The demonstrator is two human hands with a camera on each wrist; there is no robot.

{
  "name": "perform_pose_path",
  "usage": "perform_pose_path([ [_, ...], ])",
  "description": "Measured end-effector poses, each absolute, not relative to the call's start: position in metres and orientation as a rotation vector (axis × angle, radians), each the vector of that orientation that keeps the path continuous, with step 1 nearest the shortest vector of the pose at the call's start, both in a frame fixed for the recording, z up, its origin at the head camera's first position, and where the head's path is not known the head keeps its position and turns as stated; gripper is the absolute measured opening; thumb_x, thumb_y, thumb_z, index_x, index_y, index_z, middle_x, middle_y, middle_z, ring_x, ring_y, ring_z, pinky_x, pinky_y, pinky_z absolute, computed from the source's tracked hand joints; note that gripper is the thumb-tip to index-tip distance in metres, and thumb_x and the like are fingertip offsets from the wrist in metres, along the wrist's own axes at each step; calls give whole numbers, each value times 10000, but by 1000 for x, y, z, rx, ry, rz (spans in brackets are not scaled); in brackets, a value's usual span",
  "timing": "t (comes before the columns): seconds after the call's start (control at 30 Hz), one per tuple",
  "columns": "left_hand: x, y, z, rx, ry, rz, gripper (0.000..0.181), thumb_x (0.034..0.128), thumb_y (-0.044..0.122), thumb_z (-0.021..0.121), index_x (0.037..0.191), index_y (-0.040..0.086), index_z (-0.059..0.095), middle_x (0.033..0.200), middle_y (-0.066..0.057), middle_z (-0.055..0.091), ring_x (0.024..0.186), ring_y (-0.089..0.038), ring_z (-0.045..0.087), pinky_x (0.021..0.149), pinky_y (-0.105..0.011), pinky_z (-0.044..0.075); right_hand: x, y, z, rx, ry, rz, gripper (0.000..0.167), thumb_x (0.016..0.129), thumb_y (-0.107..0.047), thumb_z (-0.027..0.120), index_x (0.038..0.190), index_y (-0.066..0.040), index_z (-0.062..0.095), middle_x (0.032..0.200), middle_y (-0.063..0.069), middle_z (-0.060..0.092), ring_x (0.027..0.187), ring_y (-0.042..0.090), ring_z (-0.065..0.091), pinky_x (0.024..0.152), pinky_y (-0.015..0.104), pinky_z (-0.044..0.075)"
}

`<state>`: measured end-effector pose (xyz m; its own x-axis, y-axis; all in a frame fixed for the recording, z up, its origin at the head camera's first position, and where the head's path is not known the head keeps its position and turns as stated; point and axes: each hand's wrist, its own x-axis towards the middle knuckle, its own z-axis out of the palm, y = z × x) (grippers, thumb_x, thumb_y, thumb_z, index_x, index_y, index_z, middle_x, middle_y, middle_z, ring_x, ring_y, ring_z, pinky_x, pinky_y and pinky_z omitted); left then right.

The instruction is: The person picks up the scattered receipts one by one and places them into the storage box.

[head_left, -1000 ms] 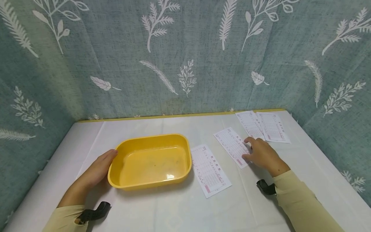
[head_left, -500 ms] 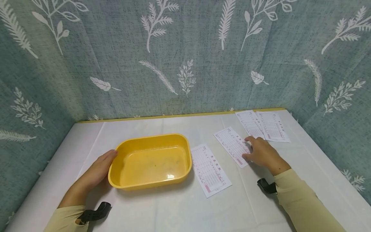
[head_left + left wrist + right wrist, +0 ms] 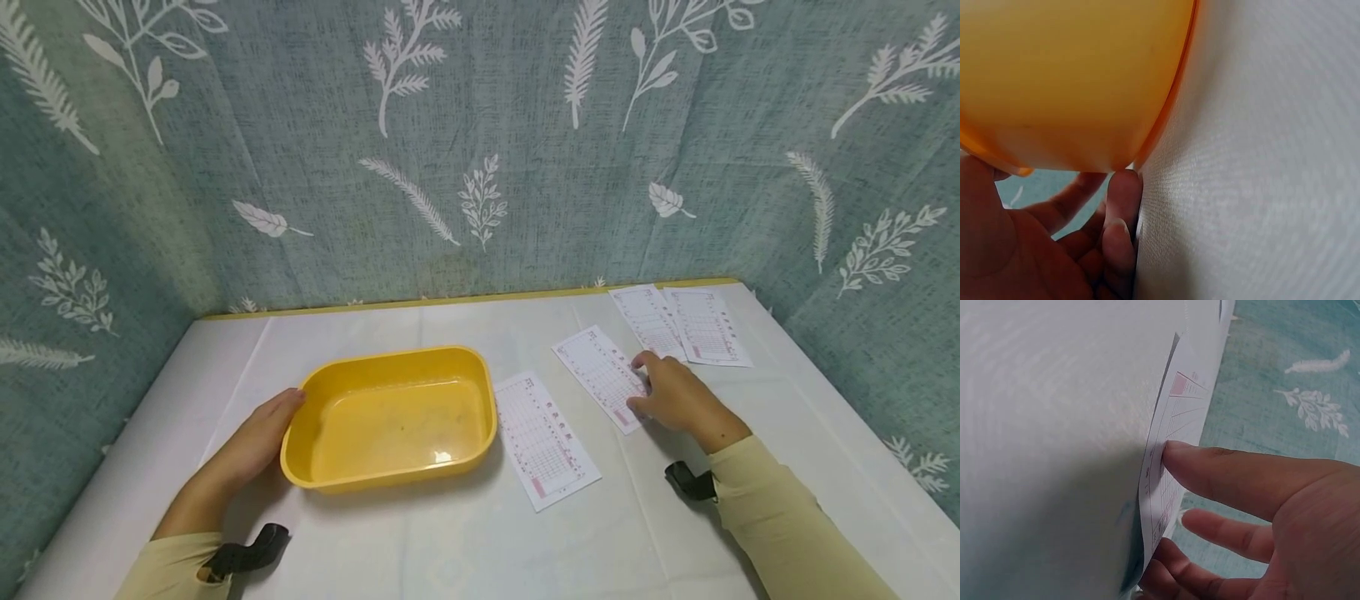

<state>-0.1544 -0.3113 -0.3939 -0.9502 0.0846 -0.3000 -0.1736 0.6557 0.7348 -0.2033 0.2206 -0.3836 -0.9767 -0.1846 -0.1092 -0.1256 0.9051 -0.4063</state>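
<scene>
The slip (image 3: 596,371) lies between the middle and far right corner of the table (image 3: 555,550). The right hand (image 3: 686,402) touches its right edge, thumb and index apart; I cannot tell whether it pinches, or whether the left hand (image 3: 258,433) grips the tray (image 3: 393,372) it touches.

The head view has soft, even light. A white shine sits in the yellow plastic tray (image 3: 397,421), toward its near right corner, and soft shadow lies along its near side. The wrist views are darker, the left hand (image 3: 1029,250) dim. Tiny print on the paper slips (image 3: 551,442) looks blurry.
</scene>
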Motion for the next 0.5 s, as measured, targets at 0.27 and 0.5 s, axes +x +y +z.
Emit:
perform_pose_path([
  [0.27,-152,-310,-393,-51,2574,1206,782,1057,554,167,1558,-47,186,1541,-295,329,1369,-441,345,1152,-696,167,-204,222,-384,-255,2912,-620,708,852,-129,758,1430,89,412,1054,253,640,856,270,580,765,439,505],
  [0.5,-151,-309,-393,-61,2567,1203,796,1053,564,167,1566,-44,157,1584,-300,254,1444,-476,245,1154,-701,131,-205,222,-386,-276,2884,-680,692,853,-86,743,1431,98,409,1087,278,662,849,259,616,761,422,528],
])
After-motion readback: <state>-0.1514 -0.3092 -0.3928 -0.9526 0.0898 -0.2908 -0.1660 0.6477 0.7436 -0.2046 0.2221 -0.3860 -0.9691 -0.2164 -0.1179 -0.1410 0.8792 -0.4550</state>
